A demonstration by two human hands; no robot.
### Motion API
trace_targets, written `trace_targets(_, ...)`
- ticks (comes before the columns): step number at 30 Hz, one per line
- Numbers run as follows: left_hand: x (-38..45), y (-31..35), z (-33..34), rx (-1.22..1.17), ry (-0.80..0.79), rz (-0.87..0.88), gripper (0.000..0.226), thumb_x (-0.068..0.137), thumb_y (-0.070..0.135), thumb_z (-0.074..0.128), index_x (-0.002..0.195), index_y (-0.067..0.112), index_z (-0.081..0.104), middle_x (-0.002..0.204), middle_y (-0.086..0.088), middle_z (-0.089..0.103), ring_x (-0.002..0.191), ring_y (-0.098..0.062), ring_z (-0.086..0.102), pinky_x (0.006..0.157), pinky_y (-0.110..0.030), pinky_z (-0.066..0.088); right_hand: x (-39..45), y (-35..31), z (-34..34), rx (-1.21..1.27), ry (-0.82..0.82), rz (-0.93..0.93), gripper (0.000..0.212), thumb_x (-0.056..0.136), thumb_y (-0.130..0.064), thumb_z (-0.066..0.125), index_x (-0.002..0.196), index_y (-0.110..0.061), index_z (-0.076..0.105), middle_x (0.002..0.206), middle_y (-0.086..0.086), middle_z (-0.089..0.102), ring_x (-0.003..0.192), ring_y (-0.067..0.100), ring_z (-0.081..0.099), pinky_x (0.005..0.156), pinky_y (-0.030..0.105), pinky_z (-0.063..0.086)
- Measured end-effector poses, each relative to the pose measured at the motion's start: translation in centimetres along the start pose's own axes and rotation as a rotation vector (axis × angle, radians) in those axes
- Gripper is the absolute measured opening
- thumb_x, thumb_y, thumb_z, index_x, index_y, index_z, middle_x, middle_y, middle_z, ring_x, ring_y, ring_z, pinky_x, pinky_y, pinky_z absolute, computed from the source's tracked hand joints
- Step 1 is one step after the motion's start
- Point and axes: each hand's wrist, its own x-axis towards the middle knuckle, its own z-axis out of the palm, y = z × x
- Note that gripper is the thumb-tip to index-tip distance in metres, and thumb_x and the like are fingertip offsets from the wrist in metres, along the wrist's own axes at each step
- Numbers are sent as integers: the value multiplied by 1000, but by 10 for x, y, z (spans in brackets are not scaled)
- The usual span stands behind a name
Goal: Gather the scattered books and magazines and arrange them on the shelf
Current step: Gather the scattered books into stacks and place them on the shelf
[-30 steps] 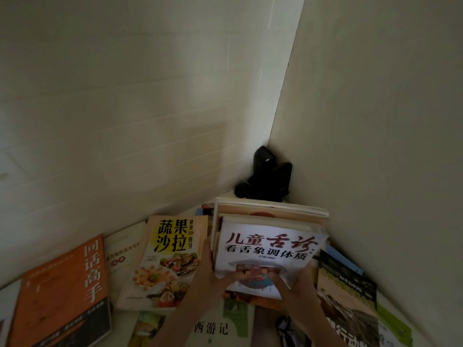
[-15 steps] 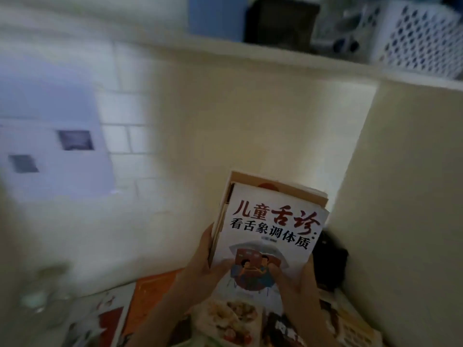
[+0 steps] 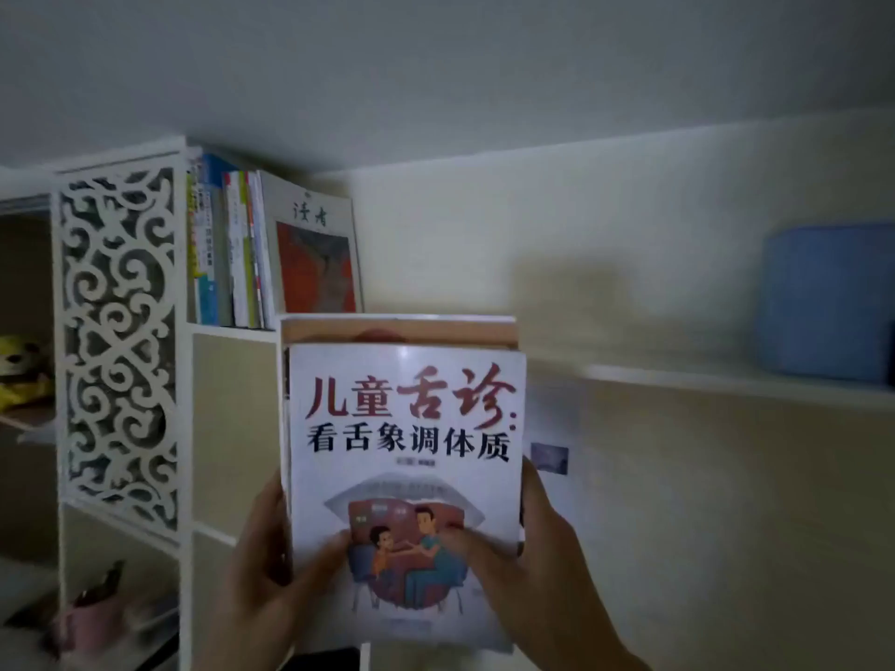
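- Now we hold a stack of books upright in front of us, its white front cover with red and black Chinese title facing us.
- Our left hand grips the stack's lower left edge, thumb curled onto the cover and fingers wrapped behind.
- Our right hand grips the lower right edge the same way, thumb pressed on the cover picture, fingers behind the stack and out of sight.
- Behind the front book we see the tan top edges of at least one more volume.
- The stack is raised before the white shelf, just right of its carved fretwork side panel.
- On the shelf a row of books already stands upright, with a magazine leaning at its right end.
- Well to the right, a blue box sits on a white ledge.
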Motion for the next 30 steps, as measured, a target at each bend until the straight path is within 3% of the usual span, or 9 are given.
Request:
trace_targets(5,96,65,-24,-64,1,156,60,80,5,61,134,31,50,118,-3,69,104,-24,68,77,-45,59,113,-62,23,-142,-16,-232,61,81,-24,75,132,-34,43,118,-22,62,105,-4,61,79,20,56)
trace_targets(9,192,78,-30,3,-13,283,62,85,7,65,138,27,41,124,-3,65,106,-23,67,78,-46,58,229,-81,22,-178,-64,-284,63,83,-22,73,136,-31,40,127,-13,58,115,8,57,91,36,54)
trace_targets(15,296,37,-14,102,104,297,57,82,19,72,125,44,44,121,11,60,107,-14,64,78,-45,60,347,-37,21,-1,-160,-89,60,81,-17,74,131,-34,46,127,-3,62,115,25,60,91,54,52)
trace_targets(18,325,6,-11,147,140,270,64,82,19,73,135,36,40,123,11,59,111,-16,62,77,-45,60,376,-11,25,74,-193,-25,55,87,-1,65,133,-26,46,128,2,62,116,27,60,91,51,52)
trace_targets(20,337,-8,-9,141,172,239,69,82,16,73,139,34,38,122,14,59,111,-14,62,73,-34,61,391,4,28,99,-234,19,56,87,2,64,134,-23,46,128,4,62,116,27,60,91,48,53)
trace_targets(22,345,-22,-10,169,242,204,72,82,13,73,141,33,36,124,14,57,114,-14,59,73,-29,61,407,20,36,81,-268,89,56,83,-7,71,131,-26,50,129,5,62,116,28,59,93,53,51)
trace_targets(25,358,-37,-15,241,335,194,76,81,12,73,143,33,34,130,9,56,120,-17,57,84,-44,58,430,41,48,45,-301,206,72,58,-36,89,122,-37,56,127,3,63,121,31,55,98,64,42)
trace_targets(27,362,-41,-20,282,330,193,76,82,10,71,143,34,33,131,9,55,121,-15,55,87,-45,57,444,52,53,42,-328,232,75,56,-40,89,123,-37,56,128,3,63,124,30,53,101,65,39)
trace_targets(30,357,-47,-39,313,170,119,78,83,2,67,143,38,31,132,11,53,123,-15,53,89,-45,56,448,54,57,64,-354,239,57,69,-25,79,122,-31,57,121,3,67,121,29,55,100,63,41)
